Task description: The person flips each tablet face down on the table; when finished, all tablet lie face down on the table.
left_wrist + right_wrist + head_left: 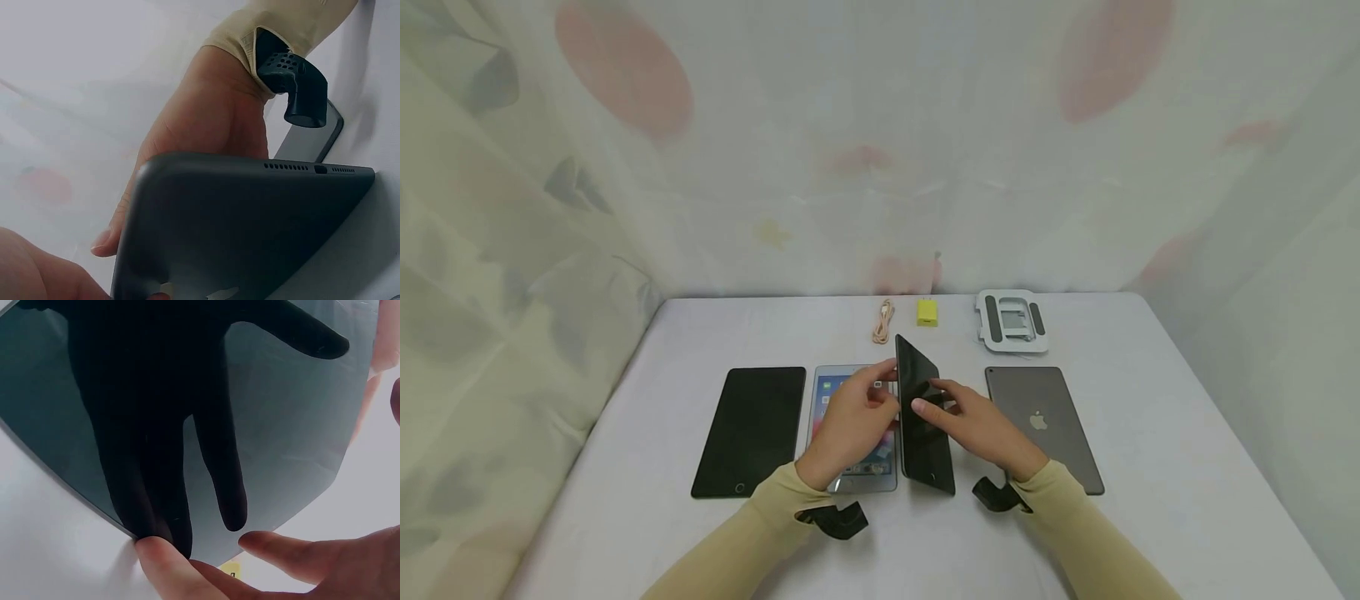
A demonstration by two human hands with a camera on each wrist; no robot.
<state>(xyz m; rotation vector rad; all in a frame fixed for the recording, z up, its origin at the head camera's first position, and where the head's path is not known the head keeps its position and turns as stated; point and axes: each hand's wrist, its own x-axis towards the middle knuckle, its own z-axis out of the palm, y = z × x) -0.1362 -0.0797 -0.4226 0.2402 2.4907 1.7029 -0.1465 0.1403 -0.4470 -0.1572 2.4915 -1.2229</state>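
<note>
A black tablet [923,433] is tilted up steeply near the table's middle, its screen toward my right hand. In the left wrist view its dark back [225,212] shows, with holes along the short edge. My left hand [857,417] holds it from the back side, fingers bent; part of its grip is hidden. My right hand [981,421] lies on the screen side, thumb and forefinger reaching out; fingertips [153,547] touch near the edge in the right wrist view. Below my left hand lies a white tablet [868,482] with its screen lit.
A dark tablet [752,425] lies screen up at left. A grey tablet [1037,396] lies back up at right, partly under my right forearm. Along the back are a coiled cable [883,321], a yellow charger [927,312] and a white folding stand [1011,321].
</note>
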